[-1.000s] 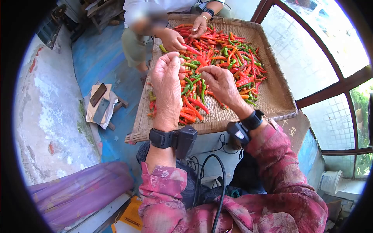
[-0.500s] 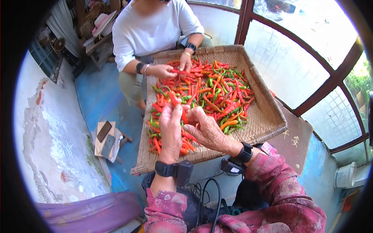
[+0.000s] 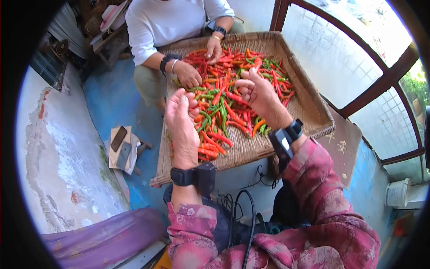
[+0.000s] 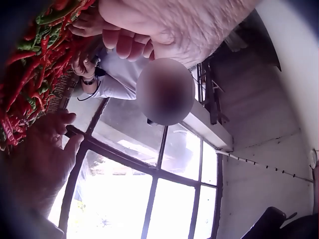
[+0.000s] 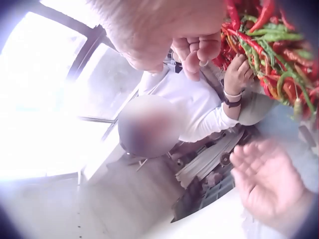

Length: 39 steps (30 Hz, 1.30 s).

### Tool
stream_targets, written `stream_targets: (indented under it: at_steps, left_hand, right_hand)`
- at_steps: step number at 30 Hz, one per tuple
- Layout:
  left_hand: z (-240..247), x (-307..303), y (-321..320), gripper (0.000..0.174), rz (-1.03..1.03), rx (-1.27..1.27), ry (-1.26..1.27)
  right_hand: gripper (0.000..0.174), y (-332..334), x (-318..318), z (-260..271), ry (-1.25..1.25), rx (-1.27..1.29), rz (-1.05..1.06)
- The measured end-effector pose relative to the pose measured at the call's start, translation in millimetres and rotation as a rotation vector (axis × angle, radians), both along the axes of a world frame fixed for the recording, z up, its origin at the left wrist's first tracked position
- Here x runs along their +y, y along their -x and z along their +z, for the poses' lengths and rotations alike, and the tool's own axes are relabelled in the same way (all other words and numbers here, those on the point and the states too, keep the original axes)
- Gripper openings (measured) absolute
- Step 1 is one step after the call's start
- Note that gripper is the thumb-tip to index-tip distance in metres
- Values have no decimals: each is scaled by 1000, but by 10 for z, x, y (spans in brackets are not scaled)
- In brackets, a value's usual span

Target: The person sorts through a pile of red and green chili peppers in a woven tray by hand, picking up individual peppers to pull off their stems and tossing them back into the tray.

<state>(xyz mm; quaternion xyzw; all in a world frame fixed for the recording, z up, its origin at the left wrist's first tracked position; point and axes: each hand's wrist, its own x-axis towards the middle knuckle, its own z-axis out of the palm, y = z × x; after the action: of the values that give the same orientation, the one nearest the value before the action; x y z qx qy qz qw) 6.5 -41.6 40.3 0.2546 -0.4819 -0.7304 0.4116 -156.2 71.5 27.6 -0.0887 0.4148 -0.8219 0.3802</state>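
Observation:
Many red, green and orange chili peppers (image 3: 224, 112) lie heaped in a large woven tray (image 3: 313, 110). Over the tray's left side, the left hand (image 3: 181, 123) is raised with its fingers loosely bent. Its palm, seen from the right wrist, has nothing in it. Toward the right of the heap hovers the right hand (image 3: 264, 98), its fingers loosely curled, and no pepper shows in its grasp. The two hands are well apart. A wrist camera (image 3: 206, 177) is strapped on the left arm, another (image 3: 281, 145) on the right.
Across the tray sits a person in a white top (image 3: 168, 22), both hands at the peppers. Two phones lie on a small stool (image 3: 127, 154) at left. A framed window (image 3: 331, 58) stands at right, with a white bucket (image 3: 397, 193) below it. Black cables (image 3: 251, 210) hang near the lap.
Half a second ago the hands were close together and the left held a red chili pepper; now they are apart without it. The other person's left-side hand has lowered onto the peppers.

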Motion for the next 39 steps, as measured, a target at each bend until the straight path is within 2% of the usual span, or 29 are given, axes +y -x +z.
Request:
stream_targets:
  at_steps: [2,4,5,6,8,9,10,13,18,20,21,23,24,26,27,28,30,31,32,34,37,39]
  left_hand:
    - [38,-18,-30,24,5,6,6]
    - [65,-29,-40,22,13,20,22]
    - [72,-25,-42,20,8,21,35]
    - [76,-19,-47,19,4,23,49]
    - [76,-11,-46,17,15,24,43]
    - [74,-13,-47,17,13,30,42]
    - [79,-19,-43,17,12,38,44]
    - [75,-40,-43,16,17,56,38]
    - [104,-3,-33,17,-9,75,21]
    - [88,14,-36,16,-9,72,26]
    - [73,19,-37,16,-29,74,21]
    - [84,26,-20,15,-39,58,30]
    - [96,34,-16,15,-39,60,33]
    - [116,46,-13,15,-24,14,44]
    - [117,50,-19,15,-24,14,44]
    - [118,50,-28,15,-39,17,61]
    - [116,59,-30,15,-60,26,76]
    - [120,66,-29,15,-66,2,90]
    - [125,75,-29,15,-74,-22,105]
    - [103,87,-17,15,-91,-16,100]
    - [40,120,38,16,-129,-62,127]
    - [-101,120,92,26,-199,-96,240]
  right_hand:
    - [26,34,-8,-67,-51,-64,12]
    - [29,28,-42,-213,-272,344,314]
    - [30,0,-112,-298,-476,609,363]
    - [30,-4,-157,-390,-576,958,399]
    - [40,-48,-249,-622,-652,1487,222]
    - [54,-84,-266,-606,-775,1601,273]
    - [54,-97,-299,-626,-769,1607,278]
    - [76,-82,-435,-740,-857,1552,467]
    - [81,-152,-538,-801,-965,1569,490]
    - [70,-167,-549,-766,-982,1582,538]
    - [70,-160,-550,-811,-980,1584,537]
    - [51,-121,-545,-897,-899,1564,489]
    - [51,-118,-529,-856,-898,1566,486]
    - [39,-107,-483,-780,-855,1414,580]
    - [30,-120,-439,-735,-767,1439,521]
    - [30,-118,-406,-680,-769,1440,521]
    - [24,-107,-312,-493,-706,949,678]
    - [20,-136,-245,-424,-602,1050,576]
    - [20,-164,-189,-359,-607,1054,571]
    - [21,-197,-93,-266,-432,1064,445]
    - [23,-263,-5,-219,-404,1192,306]
    - [26,-305,5,-205,-384,1317,199]
